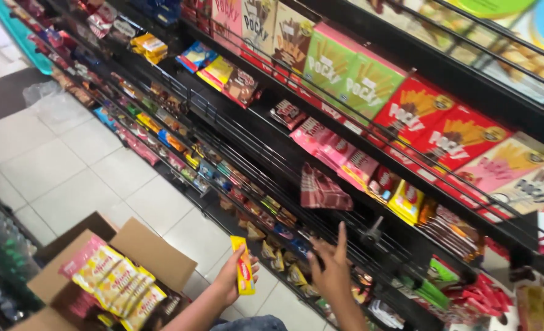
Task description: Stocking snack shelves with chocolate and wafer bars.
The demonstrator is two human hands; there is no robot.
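Observation:
My left hand (232,279) holds a slim yellow snack packet (243,265) upright at the bottom centre. My right hand (329,270) is raised beside it with fingers spread and nothing in it, close to the lower rows of a black wire shelf rack (247,132). Just above that hand a red-and-white checked packet (322,191) lies loose on a shelf. To the left of my left hand stands an open cardboard box (152,254) with a bundle of yellow and pink packets (114,282) sticking out.
The rack runs diagonally from top left to bottom right, stocked with green, red and pink snack boxes (358,79) above and small sweets below. White floor tiles (69,178) lie left of it. A clear plastic bag (54,104) lies on the floor.

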